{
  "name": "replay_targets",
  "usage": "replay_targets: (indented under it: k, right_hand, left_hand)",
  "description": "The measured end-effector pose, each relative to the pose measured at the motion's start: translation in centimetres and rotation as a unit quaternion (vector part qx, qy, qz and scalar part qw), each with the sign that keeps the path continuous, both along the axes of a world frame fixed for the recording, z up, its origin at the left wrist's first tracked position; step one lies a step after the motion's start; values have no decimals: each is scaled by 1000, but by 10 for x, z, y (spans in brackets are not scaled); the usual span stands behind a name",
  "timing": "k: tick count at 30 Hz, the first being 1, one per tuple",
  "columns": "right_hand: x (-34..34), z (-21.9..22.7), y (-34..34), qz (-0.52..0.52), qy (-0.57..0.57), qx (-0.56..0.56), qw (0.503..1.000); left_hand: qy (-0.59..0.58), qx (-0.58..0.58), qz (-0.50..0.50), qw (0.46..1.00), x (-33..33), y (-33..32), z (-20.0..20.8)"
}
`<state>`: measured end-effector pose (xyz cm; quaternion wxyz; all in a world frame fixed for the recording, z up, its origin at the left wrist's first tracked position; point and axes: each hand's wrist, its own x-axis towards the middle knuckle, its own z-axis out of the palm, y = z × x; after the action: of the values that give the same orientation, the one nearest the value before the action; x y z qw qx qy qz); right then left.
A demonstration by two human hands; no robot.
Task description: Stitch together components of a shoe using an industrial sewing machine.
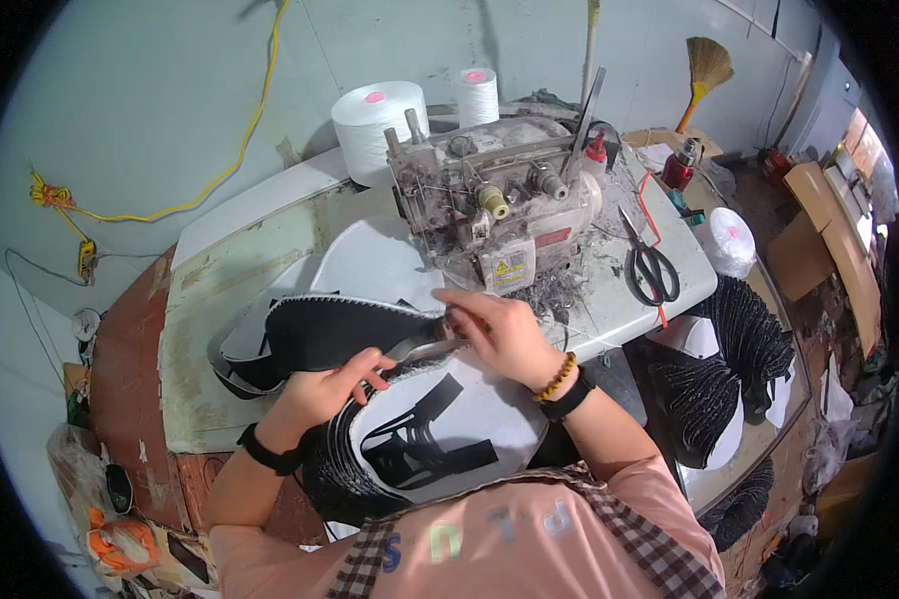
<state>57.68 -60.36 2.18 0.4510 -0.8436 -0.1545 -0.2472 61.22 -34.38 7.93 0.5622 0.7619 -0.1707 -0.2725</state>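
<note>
A black fabric piece with a white overstitched edge point(345, 332), curved like a shoe upper, stands on the table in front of the overlock sewing machine point(499, 190). My right hand point(509, 337) pinches its right end, close below the machine's front; the fingertips are partly hidden. My left hand point(325, 397) is closed at its lower edge, thumb and fingers bent together. Below both hands, against my body, rests a thick stack of similar pieces with pale linings point(509, 414). Black straps point(435, 449) lie across the top one.
Black-handled scissors point(652, 275) lie right of the machine, among lint. Behind it stand a large white thread cone point(375, 125) and a smaller thread cone point(477, 97). More black pieces point(694, 394) are piled at the right, near a red flask point(680, 166). A yellow cord point(220, 200) hangs along the wall.
</note>
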Motion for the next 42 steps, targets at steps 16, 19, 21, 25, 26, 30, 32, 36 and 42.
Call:
replay_targets:
  k: [16, 19, 21, 25, 26, 30, 32, 36, 42]
  right_hand:
    - [-42, -26, -17, 85, 53, -46, 994]
    - [-35, -13, -34, 92, 26, 34, 995]
    - [-25, -2, -41, 24, 102, 211, 972]
    - [2, 6, -23, 69, 166, 433, 883]
    - [3, 5, -16, 97, 181, 413, 887]
    - [8, -12, 14, 119, 226, 415, 873]
    - [12, -21, 28, 31, 222, 407, 885]
    - [5, -25, 37, 84, 263, 417, 866]
    - [5, -13, 41, 156, 308, 452, 823]
  left_hand:
    - [-349, 288, 240, 859, 140, 48, -76]
    - [-356, 342, 177, 852, 118, 92, -72]
    - [-393, 492, 152, 762, 90, 96, -60]
    - [-329, 52, 11, 943, 35, 50, -31]
    - [-262, -52, 21, 963, 23, 34, -26]
    - [-11, -226, 106, 968, 27, -3, -6]
    - [80, -329, 134, 931, 49, -13, 0]
    - [135, -456, 137, 869, 92, -15, -2]
    - [150, -493, 221, 828, 113, 33, -25]
